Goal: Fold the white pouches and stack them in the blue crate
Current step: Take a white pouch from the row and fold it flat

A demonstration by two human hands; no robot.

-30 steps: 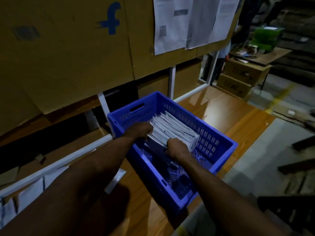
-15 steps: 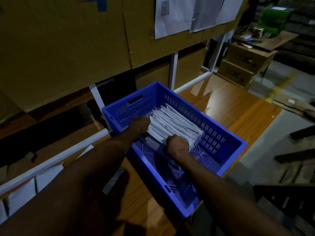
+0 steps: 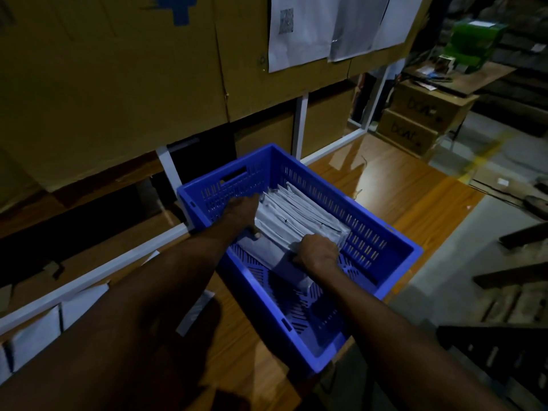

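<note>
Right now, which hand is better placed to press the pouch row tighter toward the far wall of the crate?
The right hand, probably. It grips the near end of the white pouches, with bare blue crate floor behind it. The left hand only rests at the row's side.

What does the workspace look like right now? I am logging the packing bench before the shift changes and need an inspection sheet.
Surface: wooden table, glossy.
Job's things: blue crate on the table; white pouches stacked on edge at its far end.
Clutter: white sheet beside the crate.
Grippers: left hand and right hand press the stack's ends; grip unclear.
Cables: nothing seen.
Surroundings: cardboard boxes, papers taped on cardboard, green box.
</note>
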